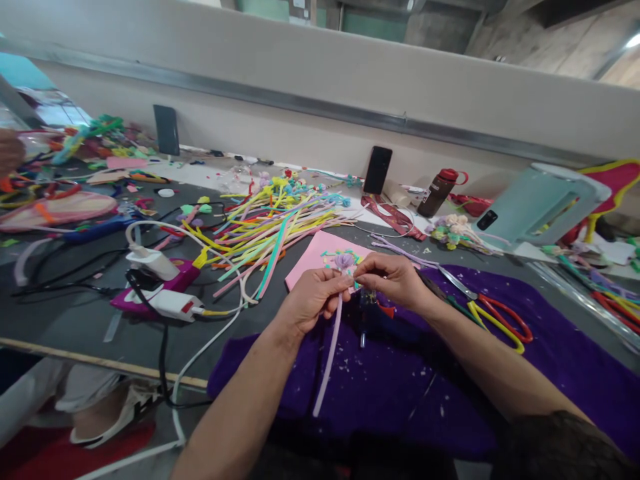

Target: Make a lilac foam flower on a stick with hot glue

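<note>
The lilac flower [344,260] sits above the pink sheet [306,262], its stem [329,363] hanging down over the purple cloth [450,393]. The left hand [320,293] pinches the stem just under the petals, which looks the best hold. The piece should be very light, fuzzy and bendable, unlikely to slip, though the petals could crush. The right hand [387,277] has its fingertips drawn in beside the flower; whether they grip anything cannot be told. Fingers hide the join between petals and stem.
</note>
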`<state>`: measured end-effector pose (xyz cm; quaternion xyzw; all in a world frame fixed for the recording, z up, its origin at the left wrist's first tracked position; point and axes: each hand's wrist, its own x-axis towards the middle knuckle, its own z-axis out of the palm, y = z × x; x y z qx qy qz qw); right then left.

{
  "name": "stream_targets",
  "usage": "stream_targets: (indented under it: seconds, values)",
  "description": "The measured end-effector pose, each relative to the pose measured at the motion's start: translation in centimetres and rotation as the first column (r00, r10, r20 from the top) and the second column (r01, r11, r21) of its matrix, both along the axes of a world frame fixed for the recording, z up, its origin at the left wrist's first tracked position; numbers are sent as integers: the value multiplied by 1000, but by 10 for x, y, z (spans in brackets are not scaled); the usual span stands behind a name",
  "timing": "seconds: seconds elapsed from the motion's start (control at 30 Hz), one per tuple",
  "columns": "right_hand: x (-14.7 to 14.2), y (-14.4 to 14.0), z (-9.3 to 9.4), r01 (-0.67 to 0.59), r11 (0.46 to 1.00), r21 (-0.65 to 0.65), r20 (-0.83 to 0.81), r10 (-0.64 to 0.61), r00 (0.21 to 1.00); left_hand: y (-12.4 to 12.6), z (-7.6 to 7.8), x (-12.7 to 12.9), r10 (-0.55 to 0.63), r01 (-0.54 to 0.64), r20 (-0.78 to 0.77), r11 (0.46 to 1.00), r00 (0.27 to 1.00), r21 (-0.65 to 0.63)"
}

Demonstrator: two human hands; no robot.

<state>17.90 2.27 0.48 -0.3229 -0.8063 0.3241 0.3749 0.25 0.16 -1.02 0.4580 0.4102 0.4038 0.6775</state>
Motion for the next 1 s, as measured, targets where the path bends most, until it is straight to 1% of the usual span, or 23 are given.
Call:
stream_targets:
  seconds: [0.07,0.17,0.27,0.33,0.5,0.67,0.87,1.0]
  values:
    - [2,0,4,-10,997,70,75,5,997,0,-1,0,-11,11,-15,1000,1000,6]
    - [10,1,14,-46,992,115,128,31,991,1,-3,-1,-2,5,-83,999,997,32]
    - [22,4,24,15,993,115,119,-29,993,0,-2,0,37,-20,-187,995,982,94]
    - [28,7,26,47,994,101,108,-58,992,-2,0,1,43,-10,-252,992,967,128]
    - [27,10,23,-4,997,79,102,-4,995,-4,6,4,38,20,-351,987,935,159]
    - [23,8,19,-8,996,93,87,0,996,-5,6,5,38,51,-425,979,904,195]
    - [22,6,21,-45,995,95,141,31,990,-4,2,5,26,83,-444,971,896,223]
    - [21,5,21,-48,993,108,173,29,984,-5,0,4,14,99,-440,967,898,234]
